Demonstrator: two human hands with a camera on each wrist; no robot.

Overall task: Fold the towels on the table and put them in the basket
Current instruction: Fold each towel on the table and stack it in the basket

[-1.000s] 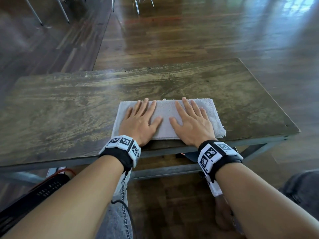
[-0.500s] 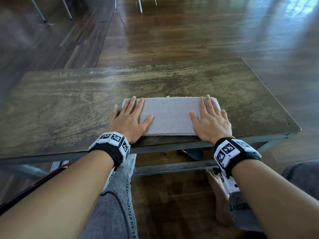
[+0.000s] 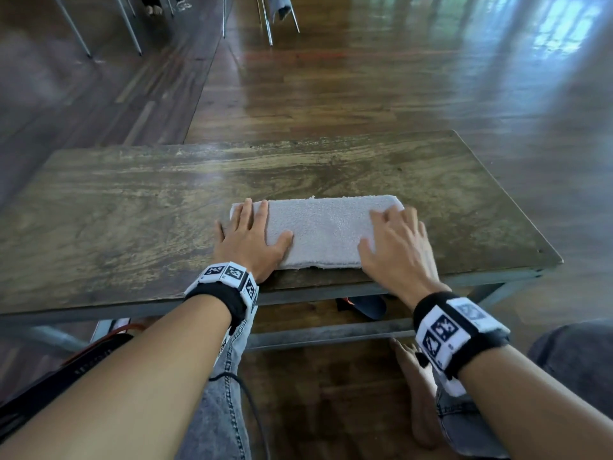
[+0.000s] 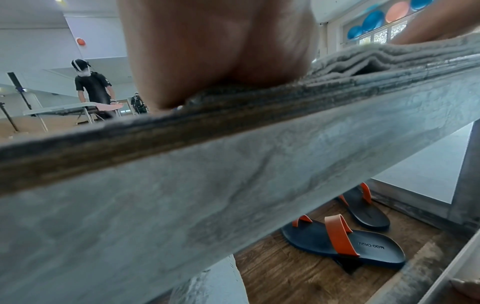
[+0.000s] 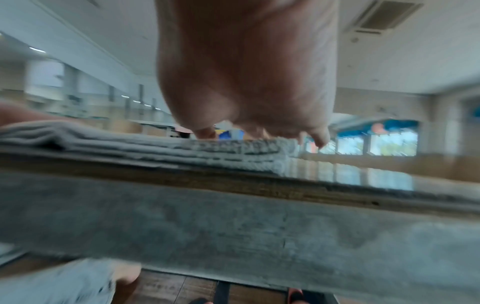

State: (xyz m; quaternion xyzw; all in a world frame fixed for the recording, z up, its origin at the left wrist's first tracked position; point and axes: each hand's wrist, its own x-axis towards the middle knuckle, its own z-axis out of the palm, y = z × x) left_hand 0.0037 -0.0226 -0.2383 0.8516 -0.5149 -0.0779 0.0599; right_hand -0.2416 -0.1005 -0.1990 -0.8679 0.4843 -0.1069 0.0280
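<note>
A grey towel, folded into a long flat strip, lies near the front edge of the wooden table. My left hand lies flat on the towel's left end, fingers straight, thumb spread onto the cloth. My right hand sits over the towel's right end with fingers spread and slightly lifted; it is blurred. In the left wrist view the towel shows stacked layers beside my palm. The right wrist view shows the towel's layered edge under my palm. No basket is in view.
The table's right edge lies close to the right hand. Sandals lie on the floor under the table. Chair legs stand far behind. Another person works at a distant table. My knees sit below the front edge.
Both hands have slid apart along the towel, from its middle out to its two ends. The right hand has moved furthest and now lifts slightly at the right end.
</note>
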